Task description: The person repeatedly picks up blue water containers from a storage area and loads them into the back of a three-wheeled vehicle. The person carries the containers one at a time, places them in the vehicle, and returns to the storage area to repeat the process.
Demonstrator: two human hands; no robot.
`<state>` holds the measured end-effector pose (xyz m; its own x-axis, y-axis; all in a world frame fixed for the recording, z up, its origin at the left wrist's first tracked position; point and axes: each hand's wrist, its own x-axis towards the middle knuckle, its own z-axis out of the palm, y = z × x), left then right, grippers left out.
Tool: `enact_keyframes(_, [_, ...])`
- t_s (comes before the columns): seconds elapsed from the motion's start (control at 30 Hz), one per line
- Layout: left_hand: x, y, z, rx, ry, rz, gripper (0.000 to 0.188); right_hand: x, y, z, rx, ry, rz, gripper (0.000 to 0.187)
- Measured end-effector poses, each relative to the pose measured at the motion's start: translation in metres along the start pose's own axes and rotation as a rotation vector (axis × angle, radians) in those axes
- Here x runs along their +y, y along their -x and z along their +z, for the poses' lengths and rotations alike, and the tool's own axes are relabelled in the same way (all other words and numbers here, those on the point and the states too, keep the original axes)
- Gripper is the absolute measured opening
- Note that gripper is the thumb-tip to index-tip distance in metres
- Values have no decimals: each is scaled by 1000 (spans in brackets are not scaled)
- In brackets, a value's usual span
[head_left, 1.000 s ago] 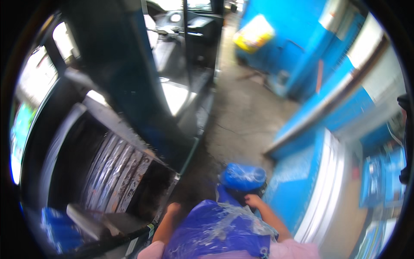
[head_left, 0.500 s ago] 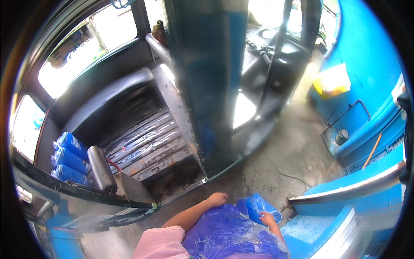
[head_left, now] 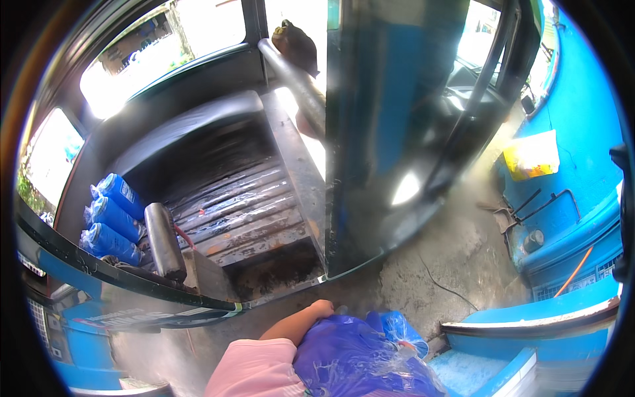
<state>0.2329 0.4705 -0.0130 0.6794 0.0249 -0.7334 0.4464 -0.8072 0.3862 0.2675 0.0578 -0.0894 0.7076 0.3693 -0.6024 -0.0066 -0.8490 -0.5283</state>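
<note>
Against my front lies a large purple-blue bundle point(head_left: 350, 354) in crinkled clear plastic. My left hand point(head_left: 322, 308) is at its far left edge, fingers curled in and closed over the rim; the bent forearm runs along the bundle's left side. At the bundle's right end sits a smaller bright blue plastic-wrapped piece point(head_left: 399, 331). My right hand is hidden there behind the bundle and plastic. Ahead on the left, several blue cylindrical containers point(head_left: 111, 210) with clear plastic at their ends lie side by side in the vehicle's cargo space.
The vehicle's dark door point(head_left: 390, 152) stands swung open ahead. Its ribbed metal floor point(head_left: 245, 205) and a padded roll point(head_left: 164, 241) are left of it. A black cable point(head_left: 443, 284) crosses the concrete ground. To the right are a blue ledge point(head_left: 529, 317), dustpan and yellow-white bag point(head_left: 532, 157).
My view has shifted, so the vehicle, door and wall sit further right in the picture. The right hand, seen earlier on the bright blue piece, is now hidden. The bundle stays against me.
</note>
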Motion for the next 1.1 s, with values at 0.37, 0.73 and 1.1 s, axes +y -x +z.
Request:
enact_keyframes(0.37, [-115,-4,15,8,0,-247,33,24,-9,20,-52,-60,149,42])
enact_keyframes(0.73, [-71,-13,2,27,198,-173,34,-12,-18,8,39,-181,127,37])
enact_keyframes(1.1, [-92,-20,14,15,60,-127,30,36,-6,49,-16,-101,183,38])
